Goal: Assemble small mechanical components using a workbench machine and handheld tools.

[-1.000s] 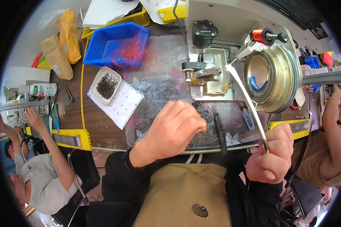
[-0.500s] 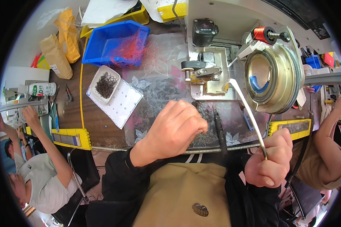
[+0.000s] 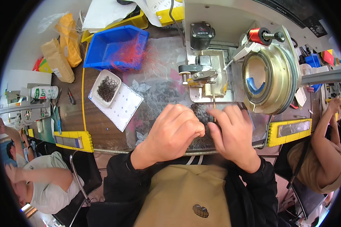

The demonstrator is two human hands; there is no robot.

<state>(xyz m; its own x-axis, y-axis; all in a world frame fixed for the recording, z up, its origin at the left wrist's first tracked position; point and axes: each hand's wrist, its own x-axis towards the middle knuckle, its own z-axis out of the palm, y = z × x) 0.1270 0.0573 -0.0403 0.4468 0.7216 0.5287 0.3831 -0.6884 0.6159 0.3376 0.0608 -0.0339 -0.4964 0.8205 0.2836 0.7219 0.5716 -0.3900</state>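
Observation:
My left hand (image 3: 173, 131) is held over the front of the bench with its fingers pinched together; whatever is in them, if anything, is too small to make out. Just beside it, my right hand (image 3: 234, 131) is open, thumb and forefinger apart. A thin tan rod (image 3: 214, 99) runs from the winding machine's clamp (image 3: 205, 76) down to the right fingertips; whether they touch it is unclear. Beneath and between both hands lies a tangle of small dark rings (image 3: 199, 110). To the right of the clamp stands the round metal winding head (image 3: 271, 81).
A red wire spool (image 3: 259, 36) sits above the head. At the left are a blue bin (image 3: 98, 51) with red wire scraps and a white dish (image 3: 115, 96) of dark rings on paper. Yellow-framed pieces (image 3: 290, 131) line the front edge. Other people (image 3: 51, 178) sit on both sides.
My right hand has let go of the white lever and moved left to beside my left hand. The lever no longer slants across the right side. My left hand has barely moved.

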